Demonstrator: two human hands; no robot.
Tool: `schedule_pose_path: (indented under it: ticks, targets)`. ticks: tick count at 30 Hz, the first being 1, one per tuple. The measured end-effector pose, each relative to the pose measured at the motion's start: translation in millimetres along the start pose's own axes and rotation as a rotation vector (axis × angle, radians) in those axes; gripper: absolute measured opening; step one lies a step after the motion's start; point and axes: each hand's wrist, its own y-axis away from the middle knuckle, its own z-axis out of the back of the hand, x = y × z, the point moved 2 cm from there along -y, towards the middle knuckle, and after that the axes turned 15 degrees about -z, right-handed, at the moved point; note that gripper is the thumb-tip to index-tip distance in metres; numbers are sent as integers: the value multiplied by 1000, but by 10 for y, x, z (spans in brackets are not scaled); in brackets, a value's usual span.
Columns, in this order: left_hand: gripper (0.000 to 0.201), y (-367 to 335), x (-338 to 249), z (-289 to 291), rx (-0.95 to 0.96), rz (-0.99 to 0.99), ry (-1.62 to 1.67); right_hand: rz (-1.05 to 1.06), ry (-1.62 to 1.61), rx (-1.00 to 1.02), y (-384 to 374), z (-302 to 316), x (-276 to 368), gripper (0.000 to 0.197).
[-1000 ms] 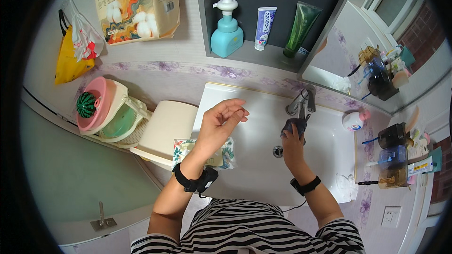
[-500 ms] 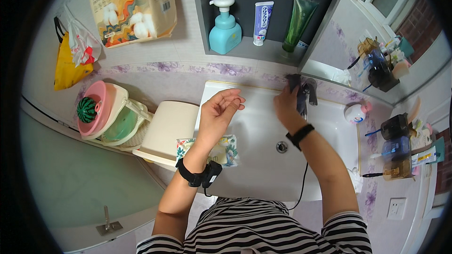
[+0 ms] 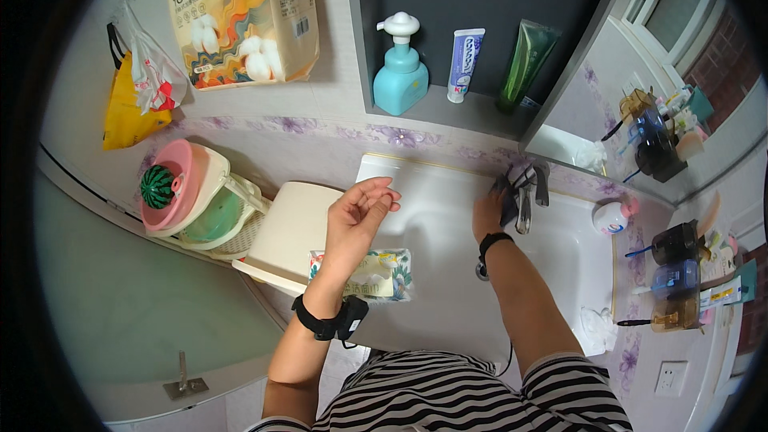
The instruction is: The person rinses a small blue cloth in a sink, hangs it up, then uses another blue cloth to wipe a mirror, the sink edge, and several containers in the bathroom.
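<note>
In the head view, my right hand is over the white sink, closed around a dark grey cloth. The cloth lies against the left side of the chrome faucet. Part of the cloth is hidden by my fingers. My left hand hovers above the sink's left edge, palm partly turned up, fingers loosely bent and holding nothing. Just below it, a leaf-patterned tissue pack lies on the sink's left side. My right wrist partly covers the round drain.
A cream bin and stacked basins stand left of the sink. The niche above holds a blue pump bottle and two tubes. A white bottle sits at the sink's back right, crumpled white material at its right edge.
My right hand has brought the cloth down and toward me, from behind the faucet to its left side. My left hand stays raised, empty. The whole view has shifted slightly.
</note>
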Motion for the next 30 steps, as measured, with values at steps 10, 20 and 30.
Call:
schedule_pose_path:
  ticks: [10,20,30]
  targets:
    - [34,62,-18,53,9,-37,-161,7,-754,82,232,48,55,31]
    - [69,847,38,539,650,23,-1076,459,-1285,-50,250,890,550,48]
    - [66,1165,170,605,743,-31,-1431,642,-760,103,24,864,1816,61]
